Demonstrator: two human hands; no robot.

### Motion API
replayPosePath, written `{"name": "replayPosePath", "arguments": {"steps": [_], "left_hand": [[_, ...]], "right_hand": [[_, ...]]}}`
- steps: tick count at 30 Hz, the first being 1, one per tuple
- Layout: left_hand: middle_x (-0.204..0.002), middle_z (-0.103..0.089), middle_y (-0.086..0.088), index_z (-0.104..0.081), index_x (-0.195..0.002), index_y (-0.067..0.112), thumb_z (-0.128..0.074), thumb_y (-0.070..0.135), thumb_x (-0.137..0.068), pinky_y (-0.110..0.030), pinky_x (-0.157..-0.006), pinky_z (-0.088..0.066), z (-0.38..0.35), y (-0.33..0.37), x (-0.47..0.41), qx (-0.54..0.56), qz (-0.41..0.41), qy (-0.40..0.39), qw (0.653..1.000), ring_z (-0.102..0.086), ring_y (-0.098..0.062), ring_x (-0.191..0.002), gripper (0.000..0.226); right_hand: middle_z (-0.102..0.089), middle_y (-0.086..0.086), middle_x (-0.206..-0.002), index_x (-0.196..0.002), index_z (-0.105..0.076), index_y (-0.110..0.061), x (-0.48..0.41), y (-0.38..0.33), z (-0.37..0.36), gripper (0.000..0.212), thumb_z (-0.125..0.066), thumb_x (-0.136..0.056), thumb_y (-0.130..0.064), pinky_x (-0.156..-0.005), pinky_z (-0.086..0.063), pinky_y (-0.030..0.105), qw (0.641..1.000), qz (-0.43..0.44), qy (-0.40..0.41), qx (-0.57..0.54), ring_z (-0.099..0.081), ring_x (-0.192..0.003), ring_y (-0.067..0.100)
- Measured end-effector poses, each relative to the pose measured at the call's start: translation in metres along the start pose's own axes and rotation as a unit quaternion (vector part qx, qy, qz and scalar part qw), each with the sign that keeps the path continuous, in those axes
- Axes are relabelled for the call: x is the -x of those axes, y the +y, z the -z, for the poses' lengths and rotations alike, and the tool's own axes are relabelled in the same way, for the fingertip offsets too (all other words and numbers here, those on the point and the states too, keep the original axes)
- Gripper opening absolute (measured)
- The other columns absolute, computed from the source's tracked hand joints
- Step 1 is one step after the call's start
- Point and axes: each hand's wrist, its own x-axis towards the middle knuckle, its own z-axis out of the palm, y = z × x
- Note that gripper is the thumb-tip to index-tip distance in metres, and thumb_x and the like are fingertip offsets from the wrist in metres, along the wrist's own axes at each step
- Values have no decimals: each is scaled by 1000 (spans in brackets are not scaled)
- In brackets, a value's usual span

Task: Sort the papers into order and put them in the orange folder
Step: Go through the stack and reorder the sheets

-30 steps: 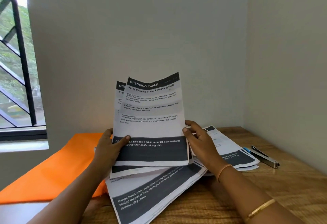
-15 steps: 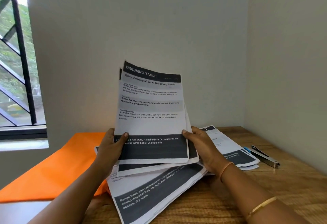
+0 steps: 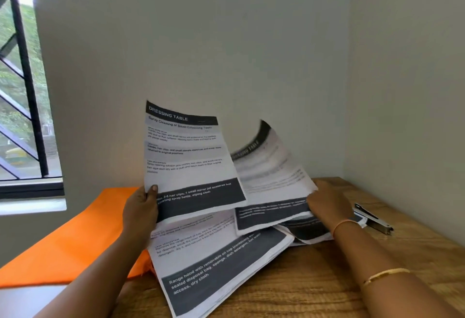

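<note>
pinching dressing-table sheet (image 3: 186,156): left hand (image 3: 141,209) | right hand (image 3: 327,204) grips curled blurred sheet (image 3: 271,179)

Head-worn view, down onto papers (image 3: 226,254)

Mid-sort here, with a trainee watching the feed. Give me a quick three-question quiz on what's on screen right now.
1. True or false: the orange folder lies left of the paper pile.
2. The upright sheet in the left hand is headed: A) Dressing Table B) Kitchen Sink C) Bathroom Shelf
3. Fill in: the right hand grips a curled sheet; the metal tool on the table to its right is a ____.

Key: 1 true; 2 A; 3 stapler.
</note>
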Motion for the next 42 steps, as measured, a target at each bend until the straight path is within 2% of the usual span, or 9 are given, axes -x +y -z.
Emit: {"name": "replayPosePath", "arguments": {"steps": [8, 17, 20, 24, 29, 32, 37, 40, 42], "left_hand": [[-76, -58, -5, -56, -79, 14, -43, 26, -100, -32, -61, -37, -1, 0, 0, -22, 14, -9, 1000, -53, -27, -73, 28], [-91, -63, -11, -58, -98, 7, -47, 23, -99, -32, -63, -41, -6, 5, 1, -37, 37, -37, 998, -58, -30, -82, 19], [-99, -64, -15, -57, -107, 6, -47, 18, -98, -33, -64, -42, -10, 6, 3, -38, 46, -56, 997, -58, -31, -85, 18], [-104, -62, -20, -54, -110, 3, -45, 9, -96, -32, -60, -41, -22, 14, 9, -39, 60, -70, 995, -54, -27, -81, 17], [-110, -59, -11, -49, -116, 7, -43, 8, -97, -28, -66, -43, -56, 37, 19, -74, 53, -125, 988, -56, -25, -92, 19], [-117, -60, -11, -49, -121, 9, -43, 10, -98, -31, -74, -49, -82, 51, 28, -91, 52, -182, 978, -58, -26, -100, 24], [-100, -68, -5, -62, -98, 16, -54, 11, -94, -40, -85, -56, -116, 64, 51, -71, 76, -331, 938, -66, -22, -92, 11], [-107, -66, -9, -57, -117, 11, -53, 10, -92, -36, -78, -59, -128, 61, 59, -115, 85, -356, 923, -65, -23, -90, 26], [-123, -60, -4, -50, -129, 16, -50, 24, -97, -31, -84, -51, -133, 61, 64, -194, 11, -362, 912, -60, -22, -102, 33]], "right_hand": [[-62, 8, -119, -114, -63, -19, -26, 42, -8, 28, -45, -94, -28, -99, -41, 44, 983, -35, 34, 175, -57, -108, 29], [-58, 7, -118, -110, -61, -16, -21, 23, -10, 27, -45, -91, -25, -88, -42, 38, 948, 46, 105, 296, -55, -106, 27], [-64, 13, -106, -102, -63, -10, -15, 14, -12, 37, -34, -99, -33, -78, -45, 36, 973, 108, 127, 157, -59, -95, 30], [-65, 9, -85, -94, -56, -16, -1, -1, -14, 42, -28, -99, -47, -71, -50, 37, 989, 131, 42, -49, -62, -76, 28], [-63, 10, -94, -122, -43, -21, 2, -16, -14, 36, -42, -96, -47, -54, -53, 27, 949, 3, -82, -304, -65, -62, 22], [-57, 11, -110, -132, -38, -19, -2, -14, -13, 42, -53, -95, -33, -64, -56, 31, 920, -75, -109, -368, -64, -74, 22], [-57, 11, -105, -109, -56, -11, -3, -3, -12, 24, -48, -88, -18, -88, -49, 42, 989, -58, -28, -131, -55, -95, 27], [-51, 11, -125, -116, -58, -15, 3, -3, -8, 32, -45, -89, -27, -94, -42, 41, 996, -24, 32, 79, -49, -115, 31], [-49, 10, -128, -118, -58, -17, 5, -6, -7, 33, -42, -92, -30, -97, -39, 42, 994, 9, 34, 107, -46, -119, 31]]}}
